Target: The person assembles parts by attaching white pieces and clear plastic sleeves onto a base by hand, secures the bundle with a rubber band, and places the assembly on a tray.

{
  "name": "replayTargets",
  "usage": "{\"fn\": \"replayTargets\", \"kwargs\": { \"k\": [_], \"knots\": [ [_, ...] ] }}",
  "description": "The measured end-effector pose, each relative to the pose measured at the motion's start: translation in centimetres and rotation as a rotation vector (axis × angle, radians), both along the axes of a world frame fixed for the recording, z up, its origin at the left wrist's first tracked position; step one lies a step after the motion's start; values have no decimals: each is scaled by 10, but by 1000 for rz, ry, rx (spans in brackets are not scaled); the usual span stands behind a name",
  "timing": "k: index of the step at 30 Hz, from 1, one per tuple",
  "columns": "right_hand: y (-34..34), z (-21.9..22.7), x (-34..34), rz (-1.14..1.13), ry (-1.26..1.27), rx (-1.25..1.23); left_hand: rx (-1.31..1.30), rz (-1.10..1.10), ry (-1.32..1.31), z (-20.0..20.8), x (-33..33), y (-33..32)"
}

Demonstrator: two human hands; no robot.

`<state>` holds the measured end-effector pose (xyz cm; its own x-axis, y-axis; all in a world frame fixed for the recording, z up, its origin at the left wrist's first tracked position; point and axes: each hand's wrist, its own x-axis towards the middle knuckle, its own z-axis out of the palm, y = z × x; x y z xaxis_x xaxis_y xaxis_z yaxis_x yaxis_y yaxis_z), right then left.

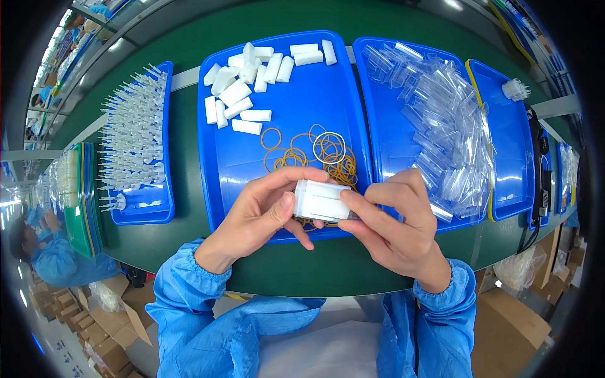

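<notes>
Between my hands, above the near edge of the middle tray, is a clear plastic sleeve (307,200) with white cylindrical pieces (329,203) showing in it. My left hand (249,217) closes thumb and fingers round the sleeve's left end. At the other end, my right hand (400,227) pinches the white pieces between thumb and fingertips. Just behind lie brown rubber bands (340,171), partly hidden by my hands, and a silvery ring (329,148). More white foam-like cylinders (235,93) are heaped at the tray's far left.
A blue tray (233,154) sits on the green table (265,271). Right of it, another tray (391,132) holds clear plastic sleeves (447,126); a third (510,151) bears a small white cluster (515,90). White tipped parts (133,135) stand at left. A co-worker (60,252) is far left.
</notes>
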<state>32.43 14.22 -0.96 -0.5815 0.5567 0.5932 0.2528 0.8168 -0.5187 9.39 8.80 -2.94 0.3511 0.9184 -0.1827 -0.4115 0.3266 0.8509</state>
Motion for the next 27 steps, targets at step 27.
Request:
{"fn": "replayTargets", "kwargs": {
  "k": [27],
  "knots": [
    [9, 30, 68, -73, -770, -241, 18, 121, 154, 5, 2, -1]
  ]
}}
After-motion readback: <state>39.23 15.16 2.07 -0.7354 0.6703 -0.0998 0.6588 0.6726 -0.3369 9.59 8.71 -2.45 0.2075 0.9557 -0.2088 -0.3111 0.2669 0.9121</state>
